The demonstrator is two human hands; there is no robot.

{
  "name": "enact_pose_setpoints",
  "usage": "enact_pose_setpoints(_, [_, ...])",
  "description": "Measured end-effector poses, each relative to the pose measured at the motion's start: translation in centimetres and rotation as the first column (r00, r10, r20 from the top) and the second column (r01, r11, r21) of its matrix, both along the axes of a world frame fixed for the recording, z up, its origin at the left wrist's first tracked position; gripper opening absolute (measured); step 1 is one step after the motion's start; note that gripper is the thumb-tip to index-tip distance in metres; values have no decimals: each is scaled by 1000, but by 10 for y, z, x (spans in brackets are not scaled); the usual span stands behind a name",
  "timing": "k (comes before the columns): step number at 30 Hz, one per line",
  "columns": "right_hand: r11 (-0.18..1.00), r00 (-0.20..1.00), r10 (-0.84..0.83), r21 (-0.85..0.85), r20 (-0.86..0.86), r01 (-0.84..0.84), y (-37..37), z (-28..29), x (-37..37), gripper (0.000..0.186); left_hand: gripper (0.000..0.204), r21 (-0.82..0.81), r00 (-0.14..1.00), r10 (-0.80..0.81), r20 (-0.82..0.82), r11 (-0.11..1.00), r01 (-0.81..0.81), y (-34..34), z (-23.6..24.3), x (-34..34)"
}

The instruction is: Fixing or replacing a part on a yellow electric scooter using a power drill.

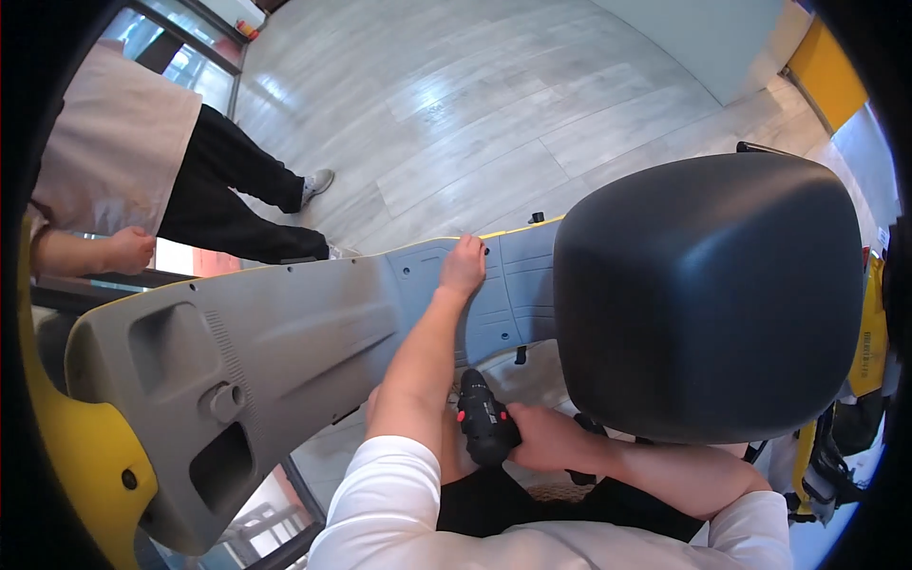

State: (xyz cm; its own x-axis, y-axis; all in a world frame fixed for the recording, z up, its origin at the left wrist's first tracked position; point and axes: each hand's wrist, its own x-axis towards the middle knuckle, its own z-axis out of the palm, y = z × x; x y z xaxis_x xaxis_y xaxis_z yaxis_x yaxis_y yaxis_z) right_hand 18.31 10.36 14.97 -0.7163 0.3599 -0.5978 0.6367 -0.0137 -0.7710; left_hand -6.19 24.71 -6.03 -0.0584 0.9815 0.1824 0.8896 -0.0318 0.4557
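Observation:
My left hand [463, 267] reaches across to the far edge of a scooter's grey footboard [483, 309]. Its fingers are curled together near a small dark fastener at that edge; what they pinch, if anything, is too small to make out. Closer to my body, my right hand [551, 439] is wrapped around the grip of a black cordless drill [484, 418] with red accents. The drill's chuck points away from me, toward the near side of the footboard, apart from it. Most of the grip is hidden by my hand.
The scooter's black seat [708, 294] rises close on the right. Leftward stand its grey front panel [294, 323] and yellow bodywork [85, 456]. Another person in black trousers [228, 171] stands at the far left. Beyond lies a light plank floor [446, 114].

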Motion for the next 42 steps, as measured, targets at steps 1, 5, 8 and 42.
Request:
enact_pose_setpoints(1, [1000,1000,-1,1,12,1,-1,-3,3,41,10,-16,1000,6,11,1000,-5,2,-1,3])
enact_pose_setpoints(5, [999,1000,-14,39,7,14,-10,-15,5,41,10,33,998,-13,63,999,11,-4,-1,2])
enact_pose_setpoints(8, [999,1000,-10,44,20,9,-7,-12,8,42,10,-42,1000,-1,20,999,2,-7,4,11])
enact_pose_setpoints(42, [999,999,27,40,24,-28,-13,-17,5,40,12,-217,985,-4,-172,976,-34,-1,13,19])
